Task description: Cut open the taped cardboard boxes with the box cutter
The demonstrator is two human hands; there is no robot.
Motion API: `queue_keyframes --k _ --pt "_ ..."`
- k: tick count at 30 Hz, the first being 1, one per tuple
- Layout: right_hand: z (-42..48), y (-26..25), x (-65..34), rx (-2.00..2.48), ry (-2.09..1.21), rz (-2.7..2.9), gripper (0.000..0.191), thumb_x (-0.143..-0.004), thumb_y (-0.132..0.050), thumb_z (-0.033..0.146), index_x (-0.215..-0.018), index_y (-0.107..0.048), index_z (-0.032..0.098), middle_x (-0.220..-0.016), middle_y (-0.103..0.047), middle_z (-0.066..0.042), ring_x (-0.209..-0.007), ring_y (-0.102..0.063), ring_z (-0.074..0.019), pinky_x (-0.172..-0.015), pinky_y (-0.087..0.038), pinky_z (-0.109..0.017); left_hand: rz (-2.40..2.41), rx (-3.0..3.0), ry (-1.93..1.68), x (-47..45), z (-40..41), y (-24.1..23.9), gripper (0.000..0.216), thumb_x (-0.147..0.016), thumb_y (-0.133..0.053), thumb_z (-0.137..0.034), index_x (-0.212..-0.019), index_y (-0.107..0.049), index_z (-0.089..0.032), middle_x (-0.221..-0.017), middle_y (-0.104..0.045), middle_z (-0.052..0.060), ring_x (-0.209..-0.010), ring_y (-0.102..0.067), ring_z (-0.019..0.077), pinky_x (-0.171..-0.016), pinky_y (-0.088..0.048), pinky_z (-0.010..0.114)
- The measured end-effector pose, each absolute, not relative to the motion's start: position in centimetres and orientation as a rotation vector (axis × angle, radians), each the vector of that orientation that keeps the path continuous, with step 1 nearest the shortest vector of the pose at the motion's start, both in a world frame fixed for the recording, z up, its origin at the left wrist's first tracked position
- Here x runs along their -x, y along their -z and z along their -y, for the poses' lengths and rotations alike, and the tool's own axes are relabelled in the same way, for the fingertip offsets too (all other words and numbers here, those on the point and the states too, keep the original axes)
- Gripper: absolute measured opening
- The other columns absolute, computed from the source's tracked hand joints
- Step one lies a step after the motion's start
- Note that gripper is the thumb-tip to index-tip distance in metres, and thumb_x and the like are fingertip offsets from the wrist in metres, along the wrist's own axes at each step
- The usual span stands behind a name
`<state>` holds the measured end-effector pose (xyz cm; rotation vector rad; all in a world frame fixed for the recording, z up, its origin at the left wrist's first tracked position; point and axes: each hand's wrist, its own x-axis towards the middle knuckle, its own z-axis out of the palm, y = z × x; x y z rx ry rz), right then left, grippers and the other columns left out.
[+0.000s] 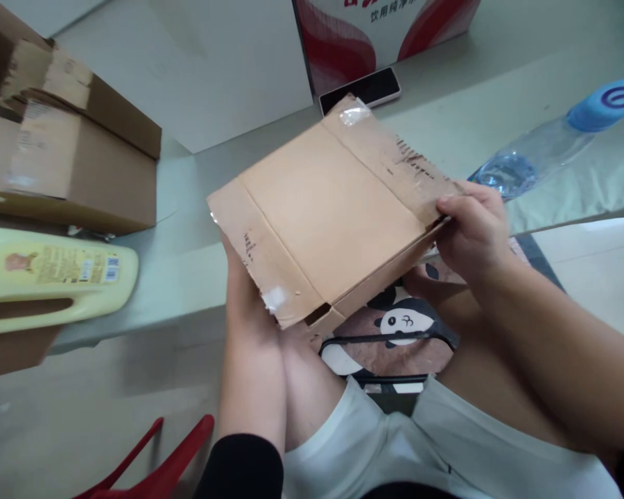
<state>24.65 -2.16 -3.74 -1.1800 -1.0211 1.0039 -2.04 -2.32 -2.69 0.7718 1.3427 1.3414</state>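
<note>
A brown cardboard box [327,201] is held tilted above my lap. Its two end flaps stick out, with torn edges and scraps of clear tape on them. My right hand [475,229] grips the box at its right corner, thumb on top and fingers underneath. On the left side, my left hand [236,270] reaches under the box; its fingers are hidden behind the cardboard. A dark slot shows at the near corner of the box.
On the pale-covered table [182,256] stand stacked cardboard boxes [109,166], a yellow jug [93,277], a phone [369,89], a red and white carton [353,41] and a water bottle [541,152]. Below are red stool legs [177,457] and a panda-print bag [395,333].
</note>
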Motion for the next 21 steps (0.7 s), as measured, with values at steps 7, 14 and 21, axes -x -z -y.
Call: queue_keyframes --k 7,14,21 --pt "1.8 4.0 -24.9 1.517 -0.597 1.335 0.038 -0.075 -0.064 0.025 -0.113 -0.064 0.023 -0.115 -0.068 -0.008 -0.107 -0.064 -0.0254 -0.095 -0.053 -0.044 -1.04 -0.819 -1.579 4.9 -3.2 3.6 0.052 -0.092 -0.044 -0.062 -0.106 -0.065 -0.017 -0.094 -0.076 0.007 -0.086 -0.071 0.0239 -0.082 -0.058 0.042" --pt "1.7 4.6 -25.0 1.177 -1.26 0.905 0.038 -0.069 -0.078 0.05 -0.092 -0.066 0.023 -0.078 -0.067 -0.003 -0.063 -0.061 -0.0152 -0.055 -0.052 -0.029 -0.793 -0.796 -1.685 5.7 -3.7 3.7 0.052 -0.101 -0.026 -0.053 -0.114 -0.061 -0.017 -0.109 -0.074 0.015 -0.121 -0.063 0.0284 -0.099 -0.053 0.047" --pt "2.5 2.0 -23.6 1.097 -1.57 0.811 0.047 -0.059 -0.086 0.053 -0.055 -0.053 0.02 -0.039 -0.04 0.006 -0.03 -0.035 -0.0055 -0.029 -0.027 -0.019 -0.793 -0.678 -2.021 5.1 -4.6 2.5 0.042 -0.098 -0.026 -0.04 -0.092 -0.062 -0.02 -0.097 -0.072 0.009 -0.112 -0.065 0.0221 -0.099 -0.051 0.035"
